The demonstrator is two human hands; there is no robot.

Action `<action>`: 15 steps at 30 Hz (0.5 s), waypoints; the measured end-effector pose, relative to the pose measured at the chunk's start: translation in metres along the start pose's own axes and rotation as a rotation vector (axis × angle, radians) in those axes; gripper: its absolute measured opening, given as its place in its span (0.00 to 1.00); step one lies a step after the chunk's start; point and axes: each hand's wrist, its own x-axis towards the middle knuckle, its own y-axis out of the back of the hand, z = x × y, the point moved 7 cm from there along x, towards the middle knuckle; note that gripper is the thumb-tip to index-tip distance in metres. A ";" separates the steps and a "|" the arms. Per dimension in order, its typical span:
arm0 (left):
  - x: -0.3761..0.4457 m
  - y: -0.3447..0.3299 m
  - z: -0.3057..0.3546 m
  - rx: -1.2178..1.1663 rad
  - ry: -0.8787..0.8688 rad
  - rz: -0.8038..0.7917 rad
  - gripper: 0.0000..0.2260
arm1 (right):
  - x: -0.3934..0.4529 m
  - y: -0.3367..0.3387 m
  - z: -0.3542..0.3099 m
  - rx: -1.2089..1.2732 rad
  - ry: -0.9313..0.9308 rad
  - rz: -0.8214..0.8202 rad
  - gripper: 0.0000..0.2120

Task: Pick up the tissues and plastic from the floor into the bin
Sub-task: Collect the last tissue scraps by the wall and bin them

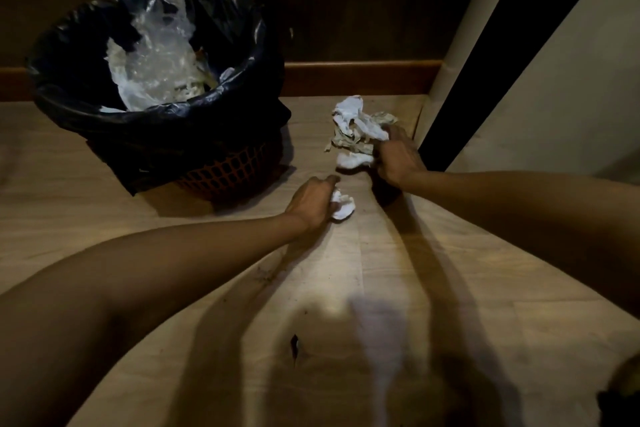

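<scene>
Left hand (311, 201) pinches small white tissue wad (343, 206); right hand (394, 156) grips crumpled white tissue pile (356, 128) by floor's (207, 288) wall edge. Gather fully, then lift to black-lined orange mesh bin (221, 173).

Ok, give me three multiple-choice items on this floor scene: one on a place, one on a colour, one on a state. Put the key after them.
1. Where does the bin stand relative to the tissue pile?
A. To its left, near the wall
B. To its right
C. On top of it

2. What colour is the bin liner?
A. White
B. Black
C. Blue

3. What is the left hand doing?
A. Resting flat on the floor
B. Reaching into the bin
C. Holding a small crumpled tissue

Key: 1 A, the bin sits left of the pile by the skirting board; 2 B, the liner draped over the rim is black; 3 C, its fingers curl round the white wad, while the right hand grips the pile.
</scene>
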 end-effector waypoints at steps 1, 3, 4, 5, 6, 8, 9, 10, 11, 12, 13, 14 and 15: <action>0.003 -0.004 -0.003 0.002 0.019 -0.004 0.20 | 0.007 0.003 0.000 0.013 -0.015 0.008 0.15; 0.005 -0.012 -0.009 -0.018 0.037 -0.009 0.16 | 0.021 0.000 0.003 0.042 -0.070 -0.023 0.15; 0.005 -0.016 -0.013 -0.030 0.039 -0.005 0.16 | 0.027 -0.005 0.005 0.055 -0.099 -0.051 0.14; 0.005 -0.019 -0.016 -0.039 0.032 0.001 0.16 | 0.031 -0.011 0.007 0.064 -0.122 -0.079 0.14; 0.005 -0.020 -0.018 -0.044 0.021 0.006 0.16 | 0.032 -0.018 0.008 0.076 -0.136 -0.101 0.15; 0.008 -0.019 -0.023 -0.031 -0.001 0.015 0.15 | 0.029 -0.029 0.012 0.108 -0.160 -0.124 0.14; 0.009 -0.017 -0.025 -0.024 -0.005 0.018 0.16 | 0.026 -0.033 0.013 0.116 -0.165 -0.128 0.12; 0.012 -0.014 -0.029 -0.024 -0.001 0.020 0.17 | 0.021 -0.036 0.014 0.119 -0.159 -0.121 0.11; 0.014 -0.011 -0.032 -0.038 0.012 0.019 0.17 | 0.017 -0.036 0.015 0.117 -0.144 -0.106 0.11; 0.018 -0.008 -0.036 -0.058 0.026 0.014 0.17 | 0.012 -0.035 0.016 0.122 -0.129 -0.092 0.10; 0.023 -0.006 -0.039 -0.069 0.031 0.006 0.17 | 0.007 -0.033 0.017 0.136 -0.118 -0.088 0.08; 0.029 -0.003 -0.039 -0.058 0.019 -0.001 0.16 | 0.001 -0.032 0.017 0.146 -0.100 -0.094 0.07; 0.035 0.000 -0.037 -0.028 -0.003 -0.007 0.16 | -0.004 -0.032 0.018 0.154 -0.079 -0.112 0.07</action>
